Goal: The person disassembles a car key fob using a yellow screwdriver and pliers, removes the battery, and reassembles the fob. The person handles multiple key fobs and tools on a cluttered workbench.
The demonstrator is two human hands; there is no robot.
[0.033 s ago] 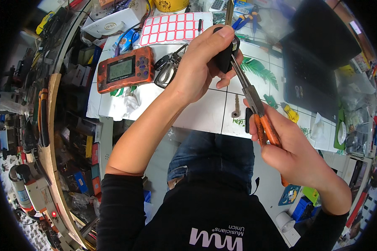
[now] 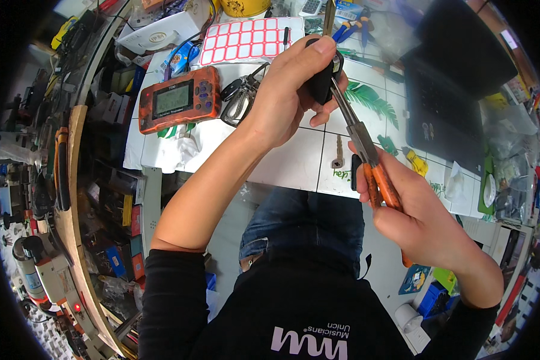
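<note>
My left hand [image 2: 297,81] is closed round a black key fob [image 2: 322,84], raised above the white tabletop. My right hand [image 2: 411,210] grips long-nose pliers [image 2: 362,139] by their orange handles. The tips of the pliers reach the fob's lower edge; my fingers hide part of the fob. A loose key blade [image 2: 338,153] lies on the table below the fob. A small black piece [image 2: 356,172] shows beside my right fingertips; whether they touch it I cannot tell.
An orange-and-black handheld device [image 2: 180,100] with a screen lies left of my left wrist, beside a bunch of keys [image 2: 240,99]. Behind them is a red-and-white label sheet [image 2: 243,42]. A dark laptop [image 2: 444,114] stands at the right. Crowded shelves [image 2: 111,228] fill the left side.
</note>
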